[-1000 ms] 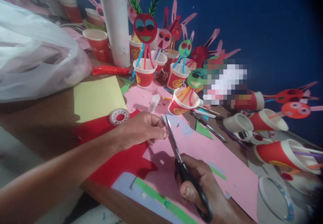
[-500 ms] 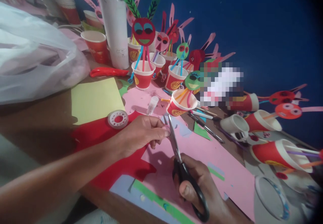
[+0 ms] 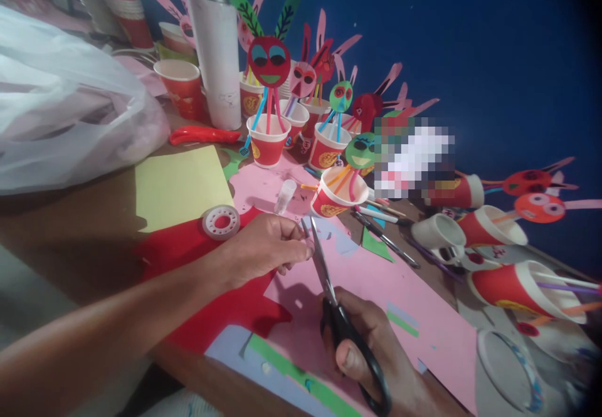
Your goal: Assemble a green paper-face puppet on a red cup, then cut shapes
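Note:
My right hand (image 3: 371, 335) grips black-handled scissors (image 3: 326, 273), thumb through one loop, with the blades slightly apart and pointing away from me. My left hand (image 3: 277, 244) is closed in a pinch right beside the blades. A small bit of pink paper (image 3: 310, 240) shows at its fingertips, mostly hidden by the thumb. Beneath both hands lie a large pink sheet (image 3: 423, 323) and red paper (image 3: 207, 316). A white tape roll (image 3: 221, 222) rests on the red paper, left of my left hand.
Several red-and-white paper cups (image 3: 268, 144) with paper-faced straw figures stand along the blue wall. A white plastic bag (image 3: 70, 103) and a tall white bottle (image 3: 216, 59) are at the left, near a yellow sheet (image 3: 181, 185). Pens (image 3: 388, 238), a white mug (image 3: 437, 235) and a bracelet-like ring (image 3: 508, 373) lie rightward.
The scissor tips have shifted slightly down and left beside my left fingertips. Less of the pink paper shows now. The whole view has moved a little.

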`<move>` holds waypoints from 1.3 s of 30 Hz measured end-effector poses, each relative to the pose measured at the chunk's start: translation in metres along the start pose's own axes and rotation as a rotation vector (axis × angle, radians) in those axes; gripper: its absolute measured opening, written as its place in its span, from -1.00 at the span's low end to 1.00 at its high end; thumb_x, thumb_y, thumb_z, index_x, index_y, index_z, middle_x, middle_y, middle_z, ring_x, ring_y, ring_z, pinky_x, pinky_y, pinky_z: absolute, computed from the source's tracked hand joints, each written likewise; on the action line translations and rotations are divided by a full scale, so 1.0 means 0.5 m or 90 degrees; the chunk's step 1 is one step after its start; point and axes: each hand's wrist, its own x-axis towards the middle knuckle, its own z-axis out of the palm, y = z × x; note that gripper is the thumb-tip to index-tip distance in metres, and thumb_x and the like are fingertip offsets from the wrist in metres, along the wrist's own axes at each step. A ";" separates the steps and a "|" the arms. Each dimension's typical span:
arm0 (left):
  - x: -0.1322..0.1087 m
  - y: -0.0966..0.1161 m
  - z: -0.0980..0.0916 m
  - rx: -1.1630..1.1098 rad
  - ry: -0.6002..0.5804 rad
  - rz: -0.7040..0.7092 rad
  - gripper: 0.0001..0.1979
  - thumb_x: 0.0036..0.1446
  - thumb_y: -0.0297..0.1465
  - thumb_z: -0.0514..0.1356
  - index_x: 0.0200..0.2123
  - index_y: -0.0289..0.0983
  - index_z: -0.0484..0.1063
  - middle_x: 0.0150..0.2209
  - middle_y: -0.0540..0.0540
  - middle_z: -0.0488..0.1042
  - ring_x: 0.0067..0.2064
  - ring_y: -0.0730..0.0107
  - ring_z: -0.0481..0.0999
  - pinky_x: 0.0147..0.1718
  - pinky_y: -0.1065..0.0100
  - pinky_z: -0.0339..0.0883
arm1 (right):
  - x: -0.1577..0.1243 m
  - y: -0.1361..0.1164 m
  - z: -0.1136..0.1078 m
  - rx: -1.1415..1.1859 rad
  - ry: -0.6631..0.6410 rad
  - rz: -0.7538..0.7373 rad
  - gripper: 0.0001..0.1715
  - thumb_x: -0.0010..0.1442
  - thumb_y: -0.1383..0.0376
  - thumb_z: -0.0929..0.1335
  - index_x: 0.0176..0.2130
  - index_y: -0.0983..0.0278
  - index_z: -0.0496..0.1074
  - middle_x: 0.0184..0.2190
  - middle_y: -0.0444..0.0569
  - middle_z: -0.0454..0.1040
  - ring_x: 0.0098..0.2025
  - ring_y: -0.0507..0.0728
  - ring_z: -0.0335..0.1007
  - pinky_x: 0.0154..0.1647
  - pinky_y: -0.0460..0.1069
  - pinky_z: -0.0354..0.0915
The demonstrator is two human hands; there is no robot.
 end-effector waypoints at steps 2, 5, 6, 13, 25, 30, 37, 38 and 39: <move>0.001 -0.001 -0.001 0.001 0.000 -0.002 -0.83 -0.15 -0.37 0.22 -0.65 -0.30 0.31 -0.73 0.11 0.31 -0.63 0.60 0.27 -0.62 0.52 0.14 | -0.001 0.000 0.000 0.001 0.002 0.000 -0.45 -0.01 -0.15 0.36 -0.40 0.27 0.27 -0.59 -0.24 0.07 -0.55 -0.03 -0.07 -0.58 -0.11 -0.07; 0.002 -0.001 -0.002 -0.006 -0.001 -0.002 -0.83 -0.16 -0.38 0.23 -0.65 -0.30 0.30 -0.73 0.11 0.31 -0.63 0.60 0.27 -0.63 0.52 0.14 | -0.003 0.001 0.001 0.010 0.003 0.004 -0.45 -0.01 -0.14 0.36 -0.39 0.28 0.27 -0.59 -0.24 0.07 -0.55 -0.03 -0.07 -0.58 -0.11 -0.07; 0.001 -0.001 -0.001 -0.008 -0.001 -0.001 -0.83 -0.16 -0.38 0.23 -0.65 -0.30 0.31 -0.73 0.11 0.31 -0.64 0.60 0.27 -0.63 0.52 0.14 | -0.003 0.001 0.001 0.018 0.001 0.007 -0.46 -0.01 -0.14 0.36 -0.38 0.27 0.26 -0.59 -0.24 0.07 -0.56 -0.04 -0.07 -0.59 -0.11 -0.08; 0.003 -0.003 0.000 -0.021 -0.007 -0.005 -0.83 -0.14 -0.41 0.23 -0.65 -0.30 0.30 -0.75 0.12 0.30 -0.66 0.63 0.23 -0.64 0.52 0.09 | -0.002 0.005 0.004 0.040 0.002 0.003 -0.46 -0.01 -0.13 0.37 -0.35 0.27 0.28 -0.61 -0.26 0.07 -0.60 -0.05 -0.04 -0.62 -0.11 -0.10; 0.005 -0.002 -0.003 -0.022 -0.008 -0.012 -0.86 -0.19 -0.42 0.24 -0.66 -0.30 0.33 -0.75 0.11 0.29 -0.66 0.60 0.23 -0.65 0.51 0.10 | -0.006 0.000 0.001 0.005 0.002 0.016 -0.44 -0.02 -0.15 0.36 -0.38 0.28 0.28 -0.65 -0.26 0.13 -0.63 -0.06 0.01 -0.63 -0.11 -0.09; 0.004 0.000 -0.004 -0.019 -0.017 -0.009 -0.87 -0.17 -0.42 0.23 -0.65 -0.30 0.33 -0.75 0.11 0.29 -0.66 0.60 0.23 -0.64 0.51 0.10 | -0.005 0.004 0.003 0.014 0.002 0.019 -0.45 -0.01 -0.14 0.36 -0.38 0.27 0.25 -0.65 -0.25 0.17 -0.62 -0.05 0.05 -0.62 -0.11 -0.08; 0.004 0.000 -0.006 -0.014 -0.021 -0.009 -0.87 -0.16 -0.43 0.22 -0.64 -0.30 0.34 -0.74 0.10 0.31 -0.65 0.59 0.25 -0.63 0.49 0.12 | -0.009 0.006 0.003 0.020 0.002 0.020 -0.45 -0.01 -0.14 0.37 -0.38 0.28 0.27 -0.65 -0.25 0.15 -0.63 -0.05 0.02 -0.63 -0.10 -0.09; 0.004 0.001 -0.006 -0.011 -0.022 -0.011 -0.87 -0.16 -0.43 0.22 -0.64 -0.30 0.33 -0.73 0.10 0.32 -0.65 0.58 0.25 -0.63 0.49 0.12 | -0.009 0.005 0.003 0.019 0.003 0.020 -0.46 -0.01 -0.14 0.37 -0.38 0.28 0.27 -0.65 -0.25 0.14 -0.63 -0.05 0.02 -0.63 -0.10 -0.09; 0.004 0.001 -0.007 -0.007 -0.025 -0.012 -0.86 -0.16 -0.43 0.22 -0.65 -0.30 0.33 -0.73 0.10 0.32 -0.64 0.58 0.25 -0.62 0.49 0.13 | -0.009 0.004 0.003 0.016 0.004 0.021 -0.46 -0.02 -0.14 0.37 -0.39 0.28 0.28 -0.65 -0.26 0.13 -0.63 -0.05 0.01 -0.63 -0.11 -0.09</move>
